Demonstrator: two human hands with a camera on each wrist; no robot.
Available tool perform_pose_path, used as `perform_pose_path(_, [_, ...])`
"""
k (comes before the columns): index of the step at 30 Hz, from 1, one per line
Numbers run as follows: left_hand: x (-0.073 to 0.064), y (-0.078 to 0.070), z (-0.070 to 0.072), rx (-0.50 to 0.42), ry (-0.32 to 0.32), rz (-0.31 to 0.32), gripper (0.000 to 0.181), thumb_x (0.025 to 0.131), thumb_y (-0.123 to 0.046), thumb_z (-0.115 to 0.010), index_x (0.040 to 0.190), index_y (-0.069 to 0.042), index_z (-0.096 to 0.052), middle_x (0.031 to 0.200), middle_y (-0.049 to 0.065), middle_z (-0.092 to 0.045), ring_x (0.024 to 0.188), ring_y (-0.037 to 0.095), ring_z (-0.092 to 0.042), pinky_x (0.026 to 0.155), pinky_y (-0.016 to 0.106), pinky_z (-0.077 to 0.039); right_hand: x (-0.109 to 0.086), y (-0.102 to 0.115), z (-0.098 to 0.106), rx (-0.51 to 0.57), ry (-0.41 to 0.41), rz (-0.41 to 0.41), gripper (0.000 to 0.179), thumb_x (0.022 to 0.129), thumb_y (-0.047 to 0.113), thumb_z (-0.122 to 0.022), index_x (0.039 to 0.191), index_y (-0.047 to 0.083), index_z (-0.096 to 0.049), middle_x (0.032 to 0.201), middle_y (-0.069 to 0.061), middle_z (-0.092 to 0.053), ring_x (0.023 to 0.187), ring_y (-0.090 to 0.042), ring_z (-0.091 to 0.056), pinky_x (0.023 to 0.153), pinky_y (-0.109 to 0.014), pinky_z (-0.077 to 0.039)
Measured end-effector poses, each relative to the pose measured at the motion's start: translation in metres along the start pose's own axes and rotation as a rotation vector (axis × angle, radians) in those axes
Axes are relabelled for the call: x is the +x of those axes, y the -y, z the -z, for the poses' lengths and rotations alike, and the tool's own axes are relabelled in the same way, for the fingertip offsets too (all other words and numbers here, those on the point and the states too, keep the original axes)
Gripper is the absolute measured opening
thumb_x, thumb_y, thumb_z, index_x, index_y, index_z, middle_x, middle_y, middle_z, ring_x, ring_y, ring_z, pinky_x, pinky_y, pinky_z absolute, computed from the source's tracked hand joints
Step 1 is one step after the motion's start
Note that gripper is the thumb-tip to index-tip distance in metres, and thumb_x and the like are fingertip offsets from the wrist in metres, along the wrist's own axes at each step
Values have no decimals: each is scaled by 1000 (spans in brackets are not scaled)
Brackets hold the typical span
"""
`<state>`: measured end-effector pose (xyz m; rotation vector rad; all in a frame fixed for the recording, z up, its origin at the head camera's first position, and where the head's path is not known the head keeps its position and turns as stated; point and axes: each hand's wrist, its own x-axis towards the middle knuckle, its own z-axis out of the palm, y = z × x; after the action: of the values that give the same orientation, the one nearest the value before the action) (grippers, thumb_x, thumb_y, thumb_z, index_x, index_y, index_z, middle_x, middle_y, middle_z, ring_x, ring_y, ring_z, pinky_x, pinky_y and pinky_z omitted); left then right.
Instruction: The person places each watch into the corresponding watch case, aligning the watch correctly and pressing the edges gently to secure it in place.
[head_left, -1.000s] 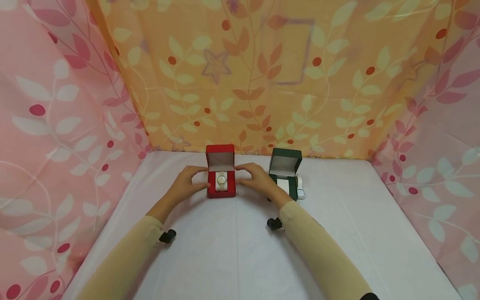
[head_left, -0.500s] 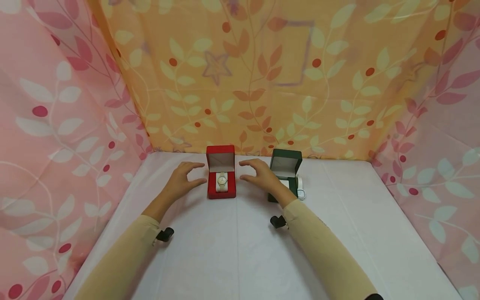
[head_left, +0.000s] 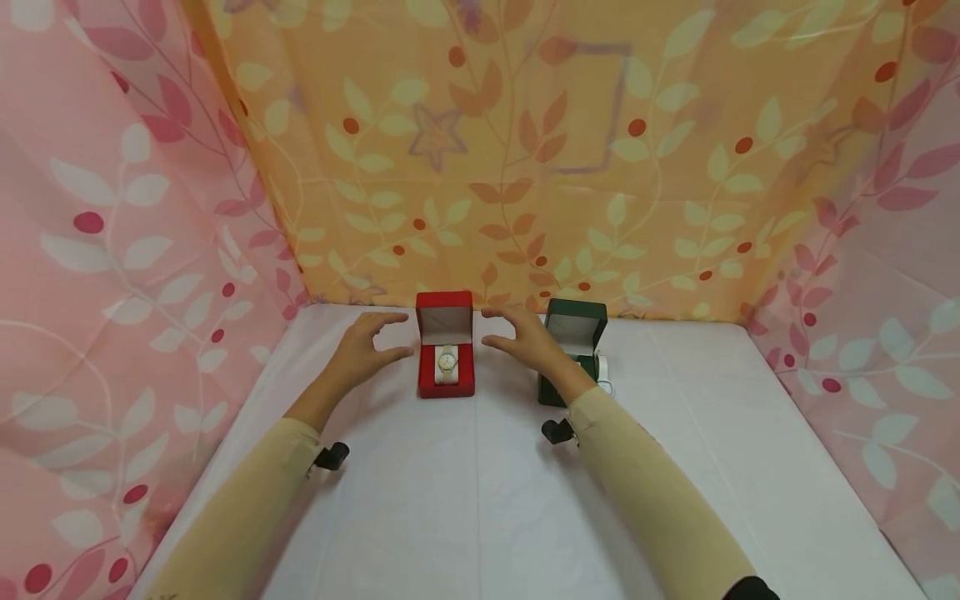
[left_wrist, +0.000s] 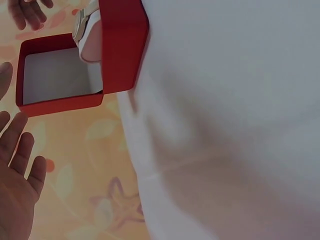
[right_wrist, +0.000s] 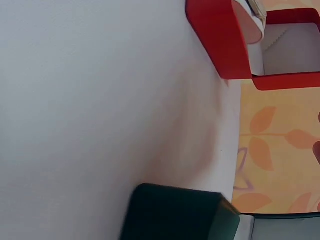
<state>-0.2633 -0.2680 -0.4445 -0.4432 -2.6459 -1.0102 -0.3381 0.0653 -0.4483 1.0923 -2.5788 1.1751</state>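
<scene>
Two open boxes near table (head_left: pixel 465 500) rear edge: watch box (head_left: pixel 446 367) left, second box (head_left: pixel 570 350) right; hands flanking former.

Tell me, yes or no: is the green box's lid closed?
No. In the head view the green box stands with its lid raised, like the red box beside it.

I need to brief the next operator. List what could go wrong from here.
1. The red box stands open with its lid upright; a hasty left hand or right hand could tip it.
2. The right forearm passes close to the open green box and might knock it.
</scene>
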Motion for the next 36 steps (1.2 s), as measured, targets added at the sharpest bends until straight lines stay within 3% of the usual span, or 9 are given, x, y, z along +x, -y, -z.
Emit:
perform_pose_path(7, [13, -1, 3, -26, 8, 10, 67, 83, -33, -87, 141, -13, -60, 143, 7, -59, 133, 32, -50, 108, 57, -45, 10, -2, 4, 11, -18, -6, 58, 90, 29, -80, 142, 13, -60, 141, -3, -63, 134, -24, -55, 114, -49, -43])
perform_pose_path(12, [23, -1, 7, -37, 36, 45, 72, 82, -30, -88, 145, -16, -57, 145, 8, -58, 136, 33, -48, 111, 58, -43, 17, -3, 5, 9, -10, -39, 62, 91, 31, -79, 146, 13, -57, 146, -4, -60, 138, -26, -51, 115, -51, -41])
perform_pose_path(18, [35, 2, 8, -26, 37, 35, 74, 81, -31, -89, 146, -16, -56, 140, 11, -59, 129, 33, -51, 109, 56, -43, 28, -5, 8, 15, -6, -60, 61, 92, 31, -78, 146, 11, -57, 146, -6, -60, 140, -27, -50, 116, -53, -40])
perform_pose_path(26, [49, 7, 3, -43, 45, 21, 67, 83, -25, -87, 144, -13, -59, 139, 12, -61, 128, 34, -49, 108, 55, -42, 38, -11, 11, 8, 20, -81, 58, 94, 30, -76, 146, 12, -57, 147, -5, -59, 142, -28, -46, 118, -52, -36])
perform_pose_path(36, [63, 10, -1, -64, 75, 84, 59, 89, -26, -82, 143, -17, -60, 142, 7, -60, 134, 30, -45, 113, 60, -37, 49, -13, 3, -11, 25, -72, 55, 94, 28, -76, 144, 13, -59, 144, -4, -62, 138, -28, -50, 115, -52, -39])
